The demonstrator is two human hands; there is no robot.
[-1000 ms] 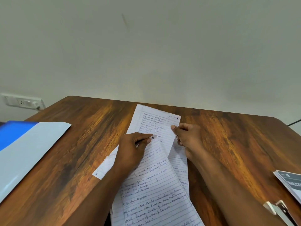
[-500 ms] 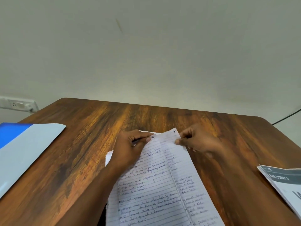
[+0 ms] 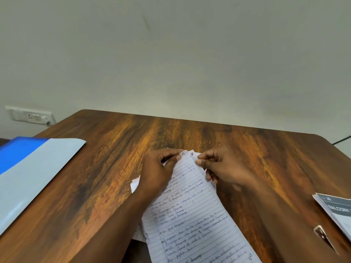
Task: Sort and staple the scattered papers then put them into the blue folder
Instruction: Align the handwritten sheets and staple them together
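Observation:
A stack of lined, handwritten papers [image 3: 191, 215] lies in the middle of the wooden table [image 3: 114, 158], its near end running off the bottom of the view. My left hand [image 3: 158, 170] pinches the top left corner of the stack, by the page marked 1. My right hand [image 3: 220, 168] pinches the top right corner, where a sheet marked 5 shows behind. A further sheet's corner pokes out under my left wrist. The blue folder [image 3: 28, 173] lies at the table's left edge under a pale translucent cover. A stapler [image 3: 323, 237] sits at the right, partly cut off.
A grey printed booklet [image 3: 336, 211] lies at the right edge next to the stapler. A wall socket [image 3: 31, 115] with a plug sits on the wall at left. A dark cable [image 3: 341, 139] runs off the far right corner. The wall stands just behind the table.
The sheet that my right hand held out at the far side has been drawn back onto the stack. Both hands have closed in on the top corners, with the edges lined up.

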